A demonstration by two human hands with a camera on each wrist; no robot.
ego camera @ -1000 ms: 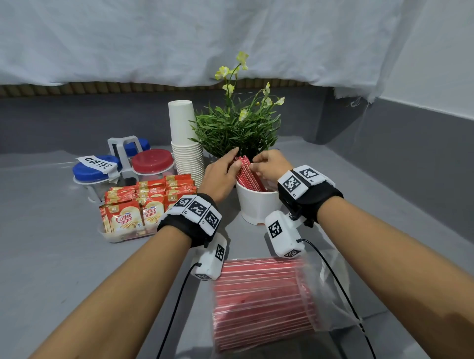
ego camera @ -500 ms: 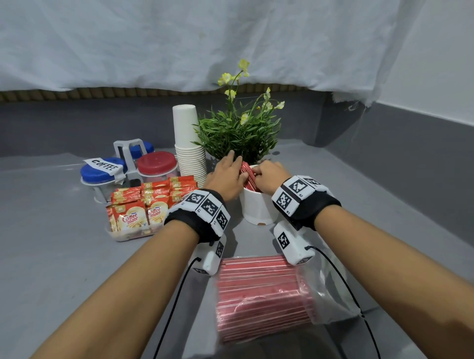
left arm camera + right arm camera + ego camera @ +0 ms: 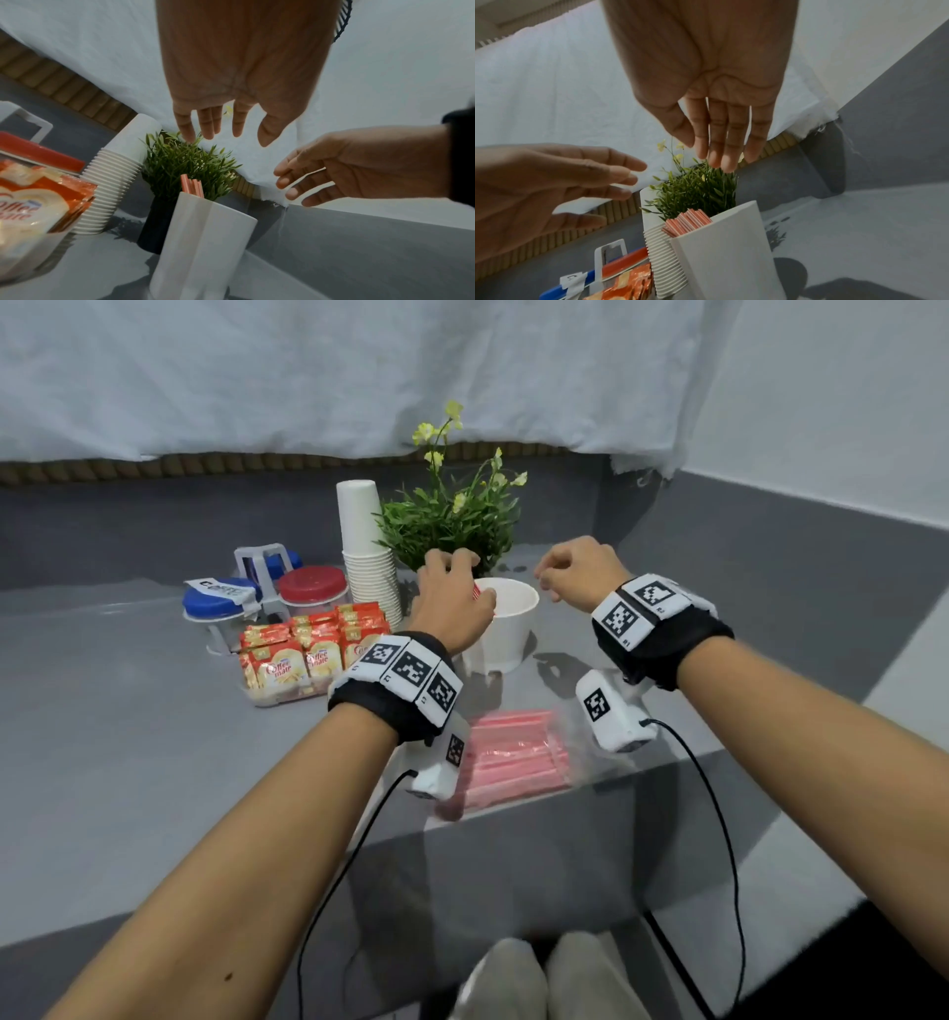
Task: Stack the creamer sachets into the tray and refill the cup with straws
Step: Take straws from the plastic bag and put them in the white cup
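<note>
The white cup (image 3: 506,629) stands upright on the grey table (image 3: 118,762), near its middle. A bundle of red straws (image 3: 687,222) leans against the cup's left inner wall, tips just above the rim. The left hand (image 3: 452,603) hovers over the cup's left rim and hides most of the straws in the head view; its fingers are relaxed and spread and hold nothing, as the left wrist view shows. The right hand (image 3: 577,572) hangs above and to the right of the cup, apart from it, fingers extended loosely and empty.

On the near side of the cup, by the table edge, lies a clear bag of red straws (image 3: 513,757), flat, partly behind the left wrist camera. Left of the cup sits the clear tray (image 3: 280,698), filled with rows of upright red-and-cream creamer sachets (image 3: 308,649). A tall stack of white paper cups (image 3: 367,552) stands just beyond the tray, beside the cup. Directly behind the cup is a green potted plant (image 3: 452,521) with small yellow flowers. At far left stand a red-lidded jar (image 3: 313,585) and a blue-lidded jar (image 3: 221,603).
</note>
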